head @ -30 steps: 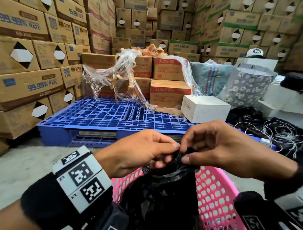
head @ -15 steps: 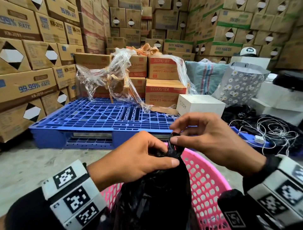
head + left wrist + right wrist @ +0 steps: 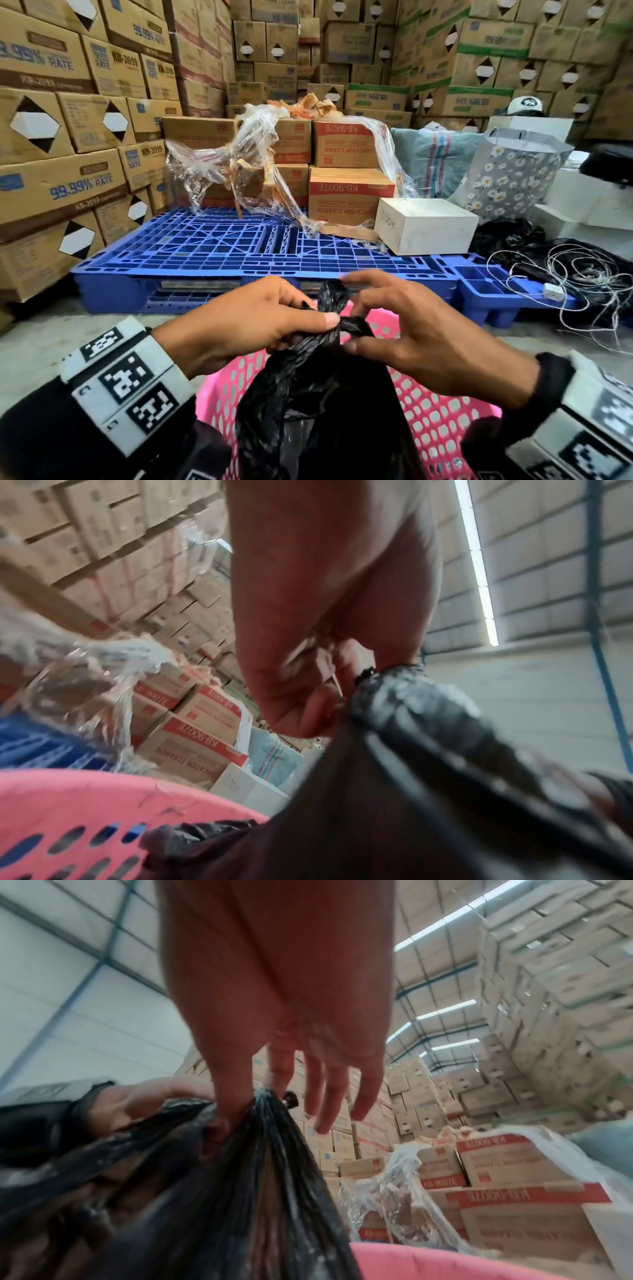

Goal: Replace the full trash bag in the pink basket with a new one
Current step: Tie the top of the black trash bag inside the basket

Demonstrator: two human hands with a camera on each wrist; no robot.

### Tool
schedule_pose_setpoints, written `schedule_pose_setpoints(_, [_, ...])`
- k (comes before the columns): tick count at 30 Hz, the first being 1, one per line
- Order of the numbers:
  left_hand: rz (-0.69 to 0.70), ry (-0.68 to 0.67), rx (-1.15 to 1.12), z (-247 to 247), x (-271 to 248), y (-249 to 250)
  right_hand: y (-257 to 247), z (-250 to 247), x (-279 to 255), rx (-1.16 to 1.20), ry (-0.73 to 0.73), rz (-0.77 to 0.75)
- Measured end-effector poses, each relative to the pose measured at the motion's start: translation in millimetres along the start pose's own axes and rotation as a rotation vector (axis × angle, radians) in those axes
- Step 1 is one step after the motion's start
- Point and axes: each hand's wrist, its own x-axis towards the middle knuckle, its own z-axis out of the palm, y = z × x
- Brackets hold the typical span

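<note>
A full black trash bag (image 3: 318, 394) stands in the pink basket (image 3: 442, 421) at the bottom centre. Its top is gathered into a twisted neck with a tuft sticking up. My left hand (image 3: 317, 313) grips that neck from the left, thumb pressed across it. My right hand (image 3: 352, 311) pinches the neck from the right between thumb and forefinger, its other fingers spread. In the left wrist view my left hand (image 3: 308, 710) is closed on the bag (image 3: 411, 777) above the basket (image 3: 85, 799). The right wrist view shows my right hand (image 3: 250, 1104) with its thumb dug into the bag (image 3: 222, 1204).
A blue pallet (image 3: 239, 246) lies just beyond the basket, carrying cartons, loose plastic wrap (image 3: 239, 164) and a white box (image 3: 424, 226). Stacked cardboard boxes (image 3: 68, 137) wall the left and back. Tangled white cord (image 3: 582, 274) and a floral bag (image 3: 513, 171) are on the right.
Both hands have kept working the bag's neck. The gathered top now sticks up as a twisted tuft, and my right hand has shifted round it with its fingers spread.
</note>
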Motion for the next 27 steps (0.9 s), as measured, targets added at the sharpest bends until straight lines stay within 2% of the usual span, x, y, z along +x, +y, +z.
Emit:
schedule_pose_setpoints(2, [-0.034,-0.062,-0.019,-2,0,-3,2,-2,-2,-0.004,0.002,-0.072])
schedule_pose_setpoints(4, [-0.043,-0.127,-0.016,-3,-1,-4,2,-4,-2,0.000,-0.084,-0.148])
schedule_pose_setpoints(6, [-0.018,-0.140,0.013,-1,-3,-2,1,-5,-3,0.026,-0.124,-0.154])
schedule_pose_setpoints(9, [0.073,-0.001,0.171,3,-3,1,2,-6,-4,0.119,-0.107,-0.091])
schedule_pose_setpoints(12, [0.221,0.164,0.446,7,-1,2,4,-6,-2,0.245,-0.179,0.002])
schedule_pose_setpoints(15, [0.301,0.120,0.546,9,-4,4,5,-7,0,0.300,-0.234,0.082])
schedule_pose_setpoints(17, [0.257,0.040,0.455,8,-5,3,6,-5,-1,0.216,-0.203,0.062])
schedule_pose_setpoints(19, [0.165,-0.033,0.214,4,-5,2,5,-4,-2,0.095,-0.109,-0.005])
schedule_pose_setpoints(21, [0.090,-0.060,0.073,0,-5,0,2,-6,-4,0.069,-0.022,-0.056])
schedule_pose_setpoints(23, [0.050,-0.056,-0.018,0,-5,-3,-1,-10,-9,0.001,-0.043,-0.098])
schedule_pose_setpoints(25, [0.037,-0.062,-0.105,1,-4,-5,-6,-9,-13,-0.221,-0.080,-0.174])
schedule_pose_setpoints(27, [0.038,-0.093,-0.150,2,-4,-7,-10,-7,-15,-0.385,-0.047,-0.249])
